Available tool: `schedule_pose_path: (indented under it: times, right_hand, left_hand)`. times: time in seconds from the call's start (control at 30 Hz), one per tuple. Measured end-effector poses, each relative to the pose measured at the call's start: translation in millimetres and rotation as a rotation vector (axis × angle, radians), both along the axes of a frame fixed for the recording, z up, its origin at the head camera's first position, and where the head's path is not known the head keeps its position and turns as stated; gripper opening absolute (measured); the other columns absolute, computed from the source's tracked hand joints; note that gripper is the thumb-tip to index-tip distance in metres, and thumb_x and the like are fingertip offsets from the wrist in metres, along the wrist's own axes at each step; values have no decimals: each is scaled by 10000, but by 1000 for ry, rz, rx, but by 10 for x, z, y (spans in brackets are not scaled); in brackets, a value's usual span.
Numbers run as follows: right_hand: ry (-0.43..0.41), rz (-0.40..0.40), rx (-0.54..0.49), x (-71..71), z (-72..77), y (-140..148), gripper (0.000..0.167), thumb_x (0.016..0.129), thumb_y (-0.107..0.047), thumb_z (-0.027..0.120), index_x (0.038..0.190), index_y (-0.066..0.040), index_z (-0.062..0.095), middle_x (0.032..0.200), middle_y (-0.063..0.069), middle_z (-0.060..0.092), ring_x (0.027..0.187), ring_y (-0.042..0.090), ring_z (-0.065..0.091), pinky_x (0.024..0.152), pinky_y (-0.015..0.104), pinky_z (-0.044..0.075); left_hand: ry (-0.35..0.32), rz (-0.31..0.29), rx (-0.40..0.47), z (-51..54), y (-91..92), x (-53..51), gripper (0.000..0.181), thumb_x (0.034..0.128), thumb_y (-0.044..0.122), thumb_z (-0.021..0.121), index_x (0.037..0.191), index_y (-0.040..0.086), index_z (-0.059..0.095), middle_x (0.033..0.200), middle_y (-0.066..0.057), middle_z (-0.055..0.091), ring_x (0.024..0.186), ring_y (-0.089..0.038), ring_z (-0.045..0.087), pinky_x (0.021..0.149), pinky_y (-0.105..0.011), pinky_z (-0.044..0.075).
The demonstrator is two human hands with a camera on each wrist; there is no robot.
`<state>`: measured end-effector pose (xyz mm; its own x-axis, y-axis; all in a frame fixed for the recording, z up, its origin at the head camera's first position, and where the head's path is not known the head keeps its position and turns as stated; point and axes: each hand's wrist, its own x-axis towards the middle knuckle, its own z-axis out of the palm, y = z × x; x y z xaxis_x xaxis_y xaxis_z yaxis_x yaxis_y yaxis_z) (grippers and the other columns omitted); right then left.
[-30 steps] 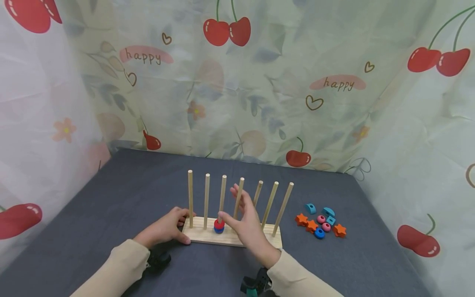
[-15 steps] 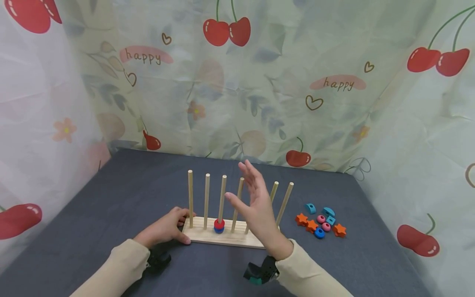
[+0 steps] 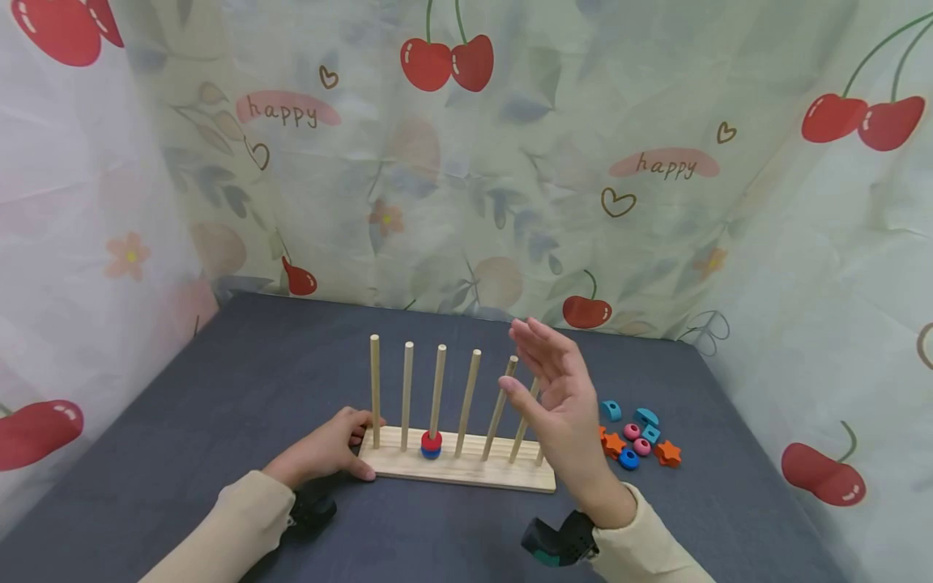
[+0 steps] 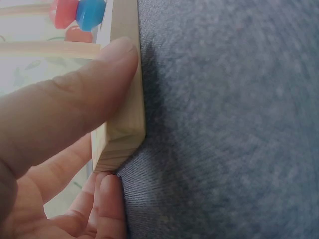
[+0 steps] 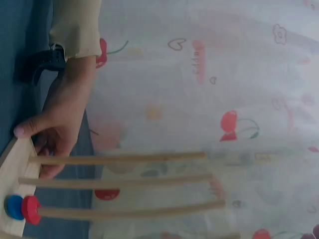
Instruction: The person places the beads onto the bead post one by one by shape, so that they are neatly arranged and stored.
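A wooden peg board (image 3: 466,472) with several upright pegs stands in the middle of the table in the head view. On its third peg from the left, a red bead (image 3: 432,440) sits on top of a blue bead (image 3: 431,454). My left hand (image 3: 328,445) grips the board's left end, its thumb (image 4: 117,62) along the front edge and its other fingers around the end. Raised in front of the rightmost pegs, my right hand (image 3: 564,405) holds nothing; its fingers are extended and the thumb is spread apart. It partly hides those pegs and an orange star bead.
Loose beads lie on the table right of the board: orange stars (image 3: 667,453), pink round ones (image 3: 641,447), a blue round one (image 3: 628,459), light-blue half-round ones (image 3: 645,417) and a light-blue square one (image 3: 651,435). A cherry-patterned curtain (image 3: 466,194) surrounds the dark tabletop (image 3: 306,364).
My right hand has risen from beside the red bead and moved right, past the middle pegs to the right end. The left hand and the board have stayed still.
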<state>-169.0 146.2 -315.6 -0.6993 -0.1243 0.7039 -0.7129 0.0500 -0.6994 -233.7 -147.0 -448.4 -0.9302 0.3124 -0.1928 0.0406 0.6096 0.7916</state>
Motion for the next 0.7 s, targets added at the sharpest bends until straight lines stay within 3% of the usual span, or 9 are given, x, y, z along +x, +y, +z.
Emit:
schedule_pose_path:
  times: [0.17,0.4,0.5,0.7]
  right_hand:
    - [42,-35,-19,43,-21,227,543,850,176,595,1349,79,405,1357,138,514,1283,181,506,1054,249,396]
    - [63,-133,-43,24,-199,577,505,835,213,579,1306,137,410,1302,124,527,1228,175,529,1025,208,419]
    - [40,-183,-48,7,-298,718,492,845,202,577,1304,139,411,1284,109,531,1211,158,535,1010,179,421]
    - [-64,-386,79,-10,-462,1005,503,871,128,609,1335,64,425,1287,3,534,1202,70,528,985,136,419]
  left_hand:
    - [0,-6,15,-7,-3,-2,719,631,88,901,1274,54,581,1137,-131,449,1121,-314,520,990,-520,422]
    - [15,-13,21,-16,-1,-10,725,619,77,905,1266,42,582,1132,-135,453,1098,-308,543,973,-511,439]
    - [13,-8,15,-13,0,-9,724,618,74,905,1265,44,583,1131,-134,454,1099,-307,542,976,-512,437]
    - [2,8,5,-10,2,-1,709,624,71,901,1261,59,589,1136,-125,454,1121,-310,523,996,-511,424]
